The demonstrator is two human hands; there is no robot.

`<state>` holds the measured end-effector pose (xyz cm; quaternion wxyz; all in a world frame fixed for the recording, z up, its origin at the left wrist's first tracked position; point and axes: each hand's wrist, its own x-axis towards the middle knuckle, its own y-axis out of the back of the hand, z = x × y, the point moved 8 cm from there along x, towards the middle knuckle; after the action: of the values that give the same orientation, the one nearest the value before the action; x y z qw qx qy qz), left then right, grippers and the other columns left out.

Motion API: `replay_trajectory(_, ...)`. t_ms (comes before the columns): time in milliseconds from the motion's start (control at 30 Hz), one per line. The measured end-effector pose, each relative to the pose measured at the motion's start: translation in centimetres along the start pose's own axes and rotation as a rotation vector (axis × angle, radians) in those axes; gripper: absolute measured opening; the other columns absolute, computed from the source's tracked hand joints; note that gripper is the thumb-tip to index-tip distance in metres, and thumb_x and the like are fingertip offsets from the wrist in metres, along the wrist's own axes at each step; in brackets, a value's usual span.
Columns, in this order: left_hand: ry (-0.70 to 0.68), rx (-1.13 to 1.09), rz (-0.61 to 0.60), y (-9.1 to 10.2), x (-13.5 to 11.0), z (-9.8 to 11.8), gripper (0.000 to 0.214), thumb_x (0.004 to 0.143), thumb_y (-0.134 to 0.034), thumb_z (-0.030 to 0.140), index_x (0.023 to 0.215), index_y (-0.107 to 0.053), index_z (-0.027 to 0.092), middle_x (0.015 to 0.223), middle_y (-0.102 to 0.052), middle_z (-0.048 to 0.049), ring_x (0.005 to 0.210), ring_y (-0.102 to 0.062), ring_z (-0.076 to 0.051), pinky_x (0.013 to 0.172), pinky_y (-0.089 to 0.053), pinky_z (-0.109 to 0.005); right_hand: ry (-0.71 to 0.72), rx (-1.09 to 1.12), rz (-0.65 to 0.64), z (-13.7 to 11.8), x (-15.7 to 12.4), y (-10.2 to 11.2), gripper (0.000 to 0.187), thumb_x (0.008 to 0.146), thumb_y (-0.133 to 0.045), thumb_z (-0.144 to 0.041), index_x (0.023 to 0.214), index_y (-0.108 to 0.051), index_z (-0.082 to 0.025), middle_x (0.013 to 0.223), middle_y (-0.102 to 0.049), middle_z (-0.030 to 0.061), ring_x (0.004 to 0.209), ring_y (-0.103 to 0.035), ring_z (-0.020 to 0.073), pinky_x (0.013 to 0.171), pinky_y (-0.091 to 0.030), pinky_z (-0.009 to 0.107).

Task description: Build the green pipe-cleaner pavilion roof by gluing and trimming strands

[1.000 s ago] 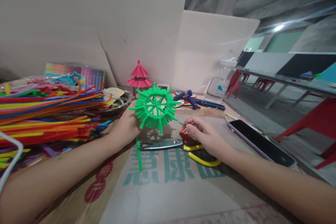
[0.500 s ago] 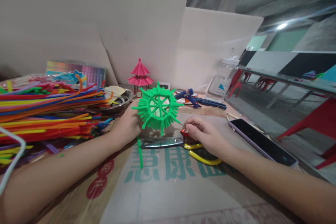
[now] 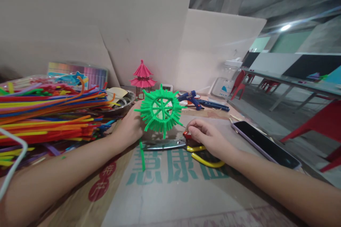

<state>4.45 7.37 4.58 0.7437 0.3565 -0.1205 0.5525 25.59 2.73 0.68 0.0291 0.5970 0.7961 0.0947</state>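
Note:
My left hand [image 3: 129, 126] is closed around the back of a green pipe-cleaner wheel [image 3: 160, 110] with spokes and a spiky rim, holding it upright above the cardboard. A green stem [image 3: 142, 154] hangs down from it. My right hand [image 3: 206, 136] rests on the cardboard just right of the wheel, fingers pinched on a thin wire-like end near a small red piece [image 3: 187, 134]. Under that hand lie scissors [image 3: 170, 145] with yellow handles [image 3: 206, 159].
A big heap of coloured pipe cleaners [image 3: 45, 113] fills the left. Behind stand a pink pagoda model [image 3: 142, 77], a metal bowl [image 3: 125, 102], a blue glue gun [image 3: 190, 98] and a plastic jug [image 3: 225, 83]. A phone [image 3: 265, 143] lies at right. Printed cardboard [image 3: 170, 191] covers the table.
The green wheel has shifted slightly right and up with my left hand. My right hand has stayed in nearly the same place with its pinch unchanged.

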Motion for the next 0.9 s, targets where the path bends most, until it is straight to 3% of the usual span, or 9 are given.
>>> replay_trajectory(133, -0.092, 0.245, -0.034, -0.2, -0.1, 0.2, 0.028, 0.075, -0.068, 0.021, 0.103, -0.070, 0.022, 0.127, -0.064, -0.0086, 0.131, -0.047, -0.033, 0.113, -0.039, -0.051, 0.009, -0.028, 0.004, -0.1, 0.0, 0.0, 0.042, 0.080, -0.065, -0.061, 0.084, -0.054, -0.020, 0.071, -0.056, -0.0026, 0.063, -0.057, 0.0130, 0.061, -0.049, 0.027)
replay_trajectory(233, -0.117, 0.302, -0.082, -0.6, 0.0, 0.3, 0.028, 0.076, -0.067, 0.021, 0.104, -0.071, 0.023, 0.126, -0.064, -0.0074, 0.130, -0.048, -0.033, 0.116, -0.034, -0.053, 0.012, -0.041, 0.014, -0.2, 0.0, 0.1, 0.044, 0.079, -0.064, -0.062, 0.084, -0.054, -0.020, 0.071, -0.055, -0.0024, 0.064, -0.057, 0.0134, 0.062, -0.049, 0.028)
replay_trajectory(400, -0.098, 0.328, -0.090, -0.7, 0.2, 0.6, 0.027, 0.076, -0.070, 0.026, 0.103, -0.071, 0.026, 0.118, -0.069, -0.0049, 0.126, -0.051, -0.033, 0.116, -0.034, -0.052, 0.008, -0.038, 0.020, -0.3, 0.0, 0.2, 0.043, 0.080, -0.064, -0.062, 0.084, -0.054, -0.020, 0.071, -0.054, -0.0026, 0.065, -0.057, 0.0134, 0.063, -0.050, 0.028)
replay_trajectory(533, -0.114, 0.292, -0.048, -0.6, 0.2, 0.7, 0.027, 0.076, -0.067, 0.022, 0.103, -0.071, 0.023, 0.125, -0.065, -0.0073, 0.129, -0.049, -0.033, 0.115, -0.036, -0.051, 0.013, -0.033, 0.017, -0.3, 0.0, 0.1, 0.044, 0.080, -0.064, -0.063, 0.085, -0.054, -0.020, 0.072, -0.054, -0.0028, 0.064, -0.057, 0.0126, 0.062, -0.050, 0.027)
replay_trajectory(733, -0.072, 0.135, -0.032, -1.1, 0.4, 0.9, 0.029, 0.080, -0.064, 0.026, 0.108, -0.069, 0.025, 0.118, -0.068, -0.0069, 0.124, -0.055, -0.031, 0.106, -0.047, -0.048, 0.019, -0.040, 0.012, -0.2, 0.0, 0.1, 0.044, 0.080, -0.063, -0.064, 0.084, -0.055, -0.020, 0.072, -0.055, -0.0023, 0.063, -0.057, 0.0134, 0.061, -0.050, 0.027)
replay_trajectory(900, -0.093, 0.212, -0.044, -0.5, 0.1, 1.1, 0.024, 0.078, -0.067, 0.026, 0.101, -0.072, 0.024, 0.127, -0.064, -0.0076, 0.128, -0.049, -0.032, 0.115, -0.037, -0.049, 0.039, -0.047, 0.017, -0.2, 0.1, 0.2, 0.042, 0.081, -0.063, -0.062, 0.083, -0.055, -0.020, 0.070, -0.055, -0.0025, 0.062, -0.056, 0.0128, 0.059, -0.048, 0.026)
